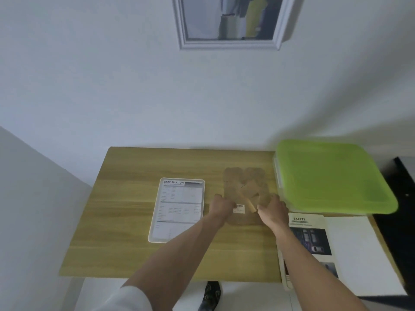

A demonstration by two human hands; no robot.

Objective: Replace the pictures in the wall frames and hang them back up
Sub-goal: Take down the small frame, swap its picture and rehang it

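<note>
Light wooden counter [139, 221] against white wall. At centre, left hand [221, 206] and right hand [272, 209], each grip curled onto brown cardboard frame backing [244, 189]. Left: white-framed specification sheet [179, 207]. Top: grey-framed picture [231, 21] hanging.

Both your hands are on the brown frame back [244, 194] lying face-down on the table [134, 221]: left hand [221, 206] at its left edge, right hand [272, 208] at the lower right, fingers curled on it. White frame [178, 209] with the "SPECIFICATION" sheet just left. Green-lidded box [332, 178] right, "SAFETY" sheet [312, 239] below it. Framed picture [231, 21] on the wall.
</note>
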